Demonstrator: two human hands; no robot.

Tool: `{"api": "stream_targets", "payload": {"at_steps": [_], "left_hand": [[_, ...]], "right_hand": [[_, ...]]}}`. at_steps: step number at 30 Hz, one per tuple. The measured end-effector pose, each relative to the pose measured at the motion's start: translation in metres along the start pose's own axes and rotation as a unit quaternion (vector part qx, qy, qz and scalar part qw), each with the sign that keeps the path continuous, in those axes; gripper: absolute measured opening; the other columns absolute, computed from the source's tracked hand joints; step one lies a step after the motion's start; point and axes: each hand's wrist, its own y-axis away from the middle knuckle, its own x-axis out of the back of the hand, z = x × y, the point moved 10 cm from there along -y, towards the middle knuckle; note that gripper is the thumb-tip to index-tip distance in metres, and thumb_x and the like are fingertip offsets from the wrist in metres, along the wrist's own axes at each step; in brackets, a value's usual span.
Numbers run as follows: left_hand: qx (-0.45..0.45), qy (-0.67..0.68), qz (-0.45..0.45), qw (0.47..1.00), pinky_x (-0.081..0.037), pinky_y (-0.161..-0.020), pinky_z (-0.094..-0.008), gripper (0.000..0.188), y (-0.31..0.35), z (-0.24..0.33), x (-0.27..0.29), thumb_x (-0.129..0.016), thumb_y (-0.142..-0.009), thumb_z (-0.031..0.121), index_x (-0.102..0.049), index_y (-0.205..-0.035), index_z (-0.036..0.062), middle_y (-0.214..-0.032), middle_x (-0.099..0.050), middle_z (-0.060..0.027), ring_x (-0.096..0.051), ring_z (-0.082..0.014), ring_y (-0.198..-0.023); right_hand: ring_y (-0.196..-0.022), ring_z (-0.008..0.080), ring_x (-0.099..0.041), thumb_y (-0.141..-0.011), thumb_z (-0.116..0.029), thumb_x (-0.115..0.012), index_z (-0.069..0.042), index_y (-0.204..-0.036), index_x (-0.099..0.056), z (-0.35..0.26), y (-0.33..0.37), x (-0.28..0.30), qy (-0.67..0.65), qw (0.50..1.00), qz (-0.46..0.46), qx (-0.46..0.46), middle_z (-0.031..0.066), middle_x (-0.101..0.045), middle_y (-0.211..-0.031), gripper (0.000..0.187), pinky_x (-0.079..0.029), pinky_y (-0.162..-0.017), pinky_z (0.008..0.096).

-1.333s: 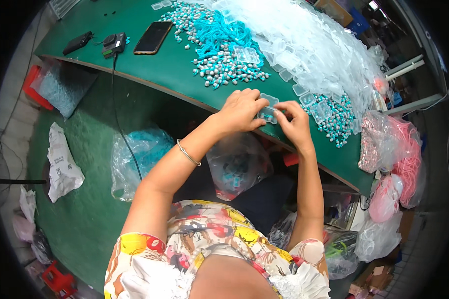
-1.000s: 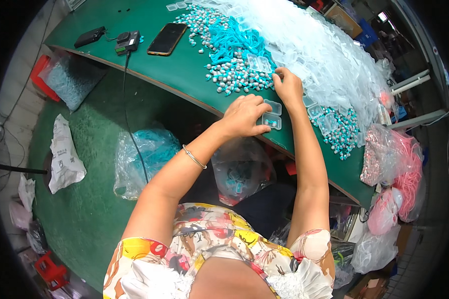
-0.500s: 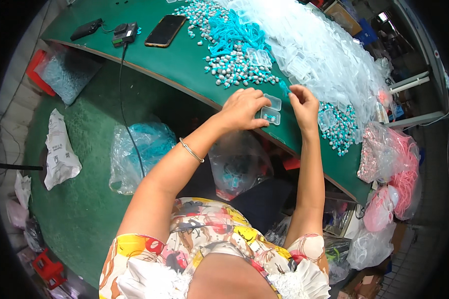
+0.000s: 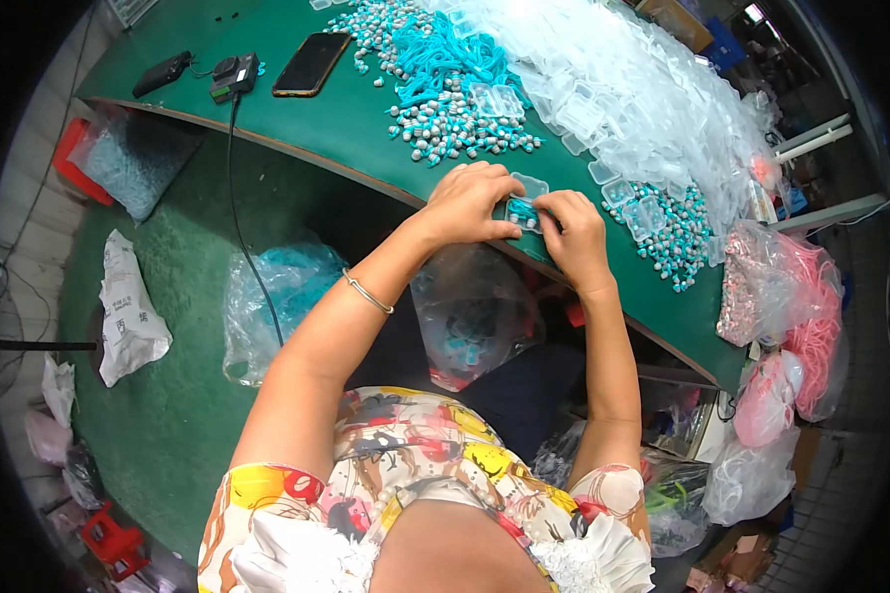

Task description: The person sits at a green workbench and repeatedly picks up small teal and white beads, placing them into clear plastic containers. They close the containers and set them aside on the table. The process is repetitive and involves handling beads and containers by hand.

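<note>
A small clear plastic box lies lid-open at the table's front edge, its lid (image 4: 532, 185) on the far side. My left hand (image 4: 468, 206) grips the box from the left, fingers at the far side and thumb at the near side. Turquoise cord (image 4: 521, 210) and small grey-and-turquoise plugs show inside it. From the right, my right hand (image 4: 576, 234) reaches over the box, thumb and fingertips pinched on the cord. Those fingertips partly hide the box's right side. Beyond my hands lies a heap of grey-and-turquoise plugs (image 4: 455, 130) beside a bundle of turquoise cords (image 4: 452, 61).
A large heap of clear boxes (image 4: 613, 89) covers the far right of the green table (image 4: 351, 133). More plugs (image 4: 680, 252) lie right of my hands. A phone (image 4: 311, 64) and a small black device (image 4: 233, 76) with a cable sit left. Bagged pink cords (image 4: 811, 316) hang right.
My right hand has moved left with the turquoise cord, from beside the box to its inside. My left hand keeps its hold on the box. The view has shifted slightly.
</note>
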Motion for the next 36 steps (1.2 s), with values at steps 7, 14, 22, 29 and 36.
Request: {"api": "stream_targets", "payload": {"at_steps": [7, 14, 22, 29, 36], "left_hand": [[-0.011, 0.000, 0.013, 1.000, -0.045, -0.085, -0.0407, 0.050, 0.002, -0.001, -0.001, -0.084, -0.069, 0.039, -0.069, -0.108, 0.0132, -0.094, -0.062, -0.0038, -0.059, -0.0259, -0.097], [-0.026, -0.008, 0.025, 0.999, -0.045, -0.084, -0.0409, 0.050, 0.003, 0.002, 0.001, -0.084, -0.069, 0.040, -0.068, -0.110, 0.0146, -0.095, -0.061, -0.0043, -0.059, -0.0265, -0.096], [-0.038, -0.008, 0.030, 0.999, -0.044, -0.085, -0.0402, 0.040, 0.006, 0.008, 0.003, -0.081, -0.074, 0.036, -0.071, -0.111, 0.0250, -0.093, -0.060, -0.0029, -0.059, -0.0237, -0.098], [-0.059, -0.021, 0.020, 0.998, -0.044, -0.082, -0.0381, 0.037, 0.005, 0.011, 0.000, -0.082, -0.073, 0.037, -0.075, -0.108, 0.0249, -0.095, -0.061, -0.0006, -0.059, -0.0228, -0.094], [-0.053, -0.024, 0.016, 0.998, -0.044, -0.083, -0.0376, 0.039, 0.006, 0.009, 0.001, -0.082, -0.073, 0.037, -0.075, -0.108, 0.0217, -0.096, -0.062, -0.0005, -0.060, -0.0225, -0.095]], "right_hand": [[-0.086, 0.0293, -0.064, -0.081, 0.000, -0.068, -0.007, -0.098, -0.070, -0.010, 0.006, 0.002, 0.021, 1.000, -0.001, 0.006, 0.0100, -0.064, -0.095, 0.018, -0.051, -0.074, 0.0391], [-0.088, 0.0302, -0.065, -0.083, 0.002, -0.065, -0.005, -0.104, -0.071, 0.033, -0.001, 0.004, -0.101, 0.987, -0.046, -0.112, 0.0127, -0.066, -0.096, 0.023, -0.052, -0.075, 0.0384], [-0.089, 0.0299, -0.064, -0.082, 0.000, -0.066, -0.006, -0.104, -0.071, 0.035, 0.002, -0.008, -0.084, 0.986, -0.104, -0.103, 0.0102, -0.065, -0.094, 0.024, -0.051, -0.078, 0.0395], [-0.091, 0.0291, -0.063, -0.081, -0.002, -0.069, -0.007, -0.102, -0.071, 0.026, -0.006, -0.007, -0.046, 0.990, -0.123, -0.047, 0.0093, -0.064, -0.091, 0.022, -0.051, -0.077, 0.0392], [-0.075, 0.0280, -0.066, -0.082, -0.005, -0.070, -0.005, -0.096, -0.071, 0.038, -0.003, -0.010, -0.114, 0.980, -0.106, -0.120, 0.0111, -0.066, -0.086, 0.014, -0.052, -0.068, 0.0366]]}}
